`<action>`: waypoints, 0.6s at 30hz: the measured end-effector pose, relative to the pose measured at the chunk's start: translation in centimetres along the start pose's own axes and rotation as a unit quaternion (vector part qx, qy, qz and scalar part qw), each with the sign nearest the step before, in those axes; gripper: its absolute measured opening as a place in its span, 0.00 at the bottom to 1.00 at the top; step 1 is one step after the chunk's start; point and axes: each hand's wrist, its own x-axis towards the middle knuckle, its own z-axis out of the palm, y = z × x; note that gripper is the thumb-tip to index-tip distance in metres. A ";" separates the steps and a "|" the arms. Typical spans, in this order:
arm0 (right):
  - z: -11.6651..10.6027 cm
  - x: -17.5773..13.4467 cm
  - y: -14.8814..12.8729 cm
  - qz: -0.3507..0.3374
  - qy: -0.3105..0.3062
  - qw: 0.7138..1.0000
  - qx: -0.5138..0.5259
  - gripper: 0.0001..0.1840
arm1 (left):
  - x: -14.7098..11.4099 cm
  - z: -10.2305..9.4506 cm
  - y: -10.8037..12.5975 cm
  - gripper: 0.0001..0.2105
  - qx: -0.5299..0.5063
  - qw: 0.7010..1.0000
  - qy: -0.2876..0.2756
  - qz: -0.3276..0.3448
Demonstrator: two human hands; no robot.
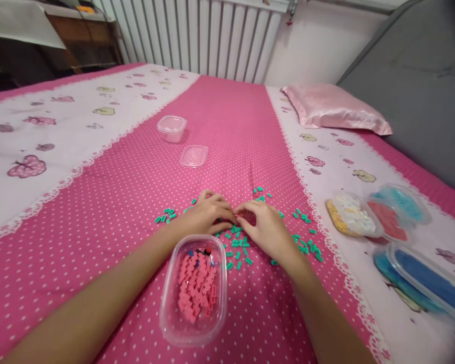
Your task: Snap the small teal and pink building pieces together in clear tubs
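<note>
My left hand (211, 212) and my right hand (264, 226) meet over the bedspread, fingertips pinched together. Between them a bit of a small red piece (237, 217) shows; the fingers hide most of it. Small green plastic pieces (237, 243) lie scattered below and around both hands, some partly under the right one. Close to my left forearm stands a clear plastic box (193, 337) without a lid. It holds interlocked pink-red pieces (197, 285), with a few blue, black and red bits at the far end.
Farther off on the pink dotted bedspread (227, 106) are a clear tub (172, 129) and a lid (194, 156). Boxes of white and yellow (354, 215), red (387, 221), light-blue (402, 202) and dark-blue pieces (428, 277) stand at the right. A pink pillow (335, 107) lies beyond.
</note>
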 end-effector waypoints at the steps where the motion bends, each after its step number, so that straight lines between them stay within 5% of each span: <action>1: 0.1 -0.1 0.1 0.002 0.000 1.000 0.000 0.08 | 0.1 0.2 0.0 0.07 0.000 1.000 -0.002 0.000; 12: -0.9 -0.3 0.3 -0.011 0.008 1.000 0.007 0.07 | 0.1 0.2 0.7 0.06 -0.005 1.000 0.014 -0.013; 18: -1.0 -0.4 -0.2 -0.025 0.017 0.998 0.049 0.07 | -1.0 -1.1 0.0 0.07 -0.039 0.992 0.098 -0.064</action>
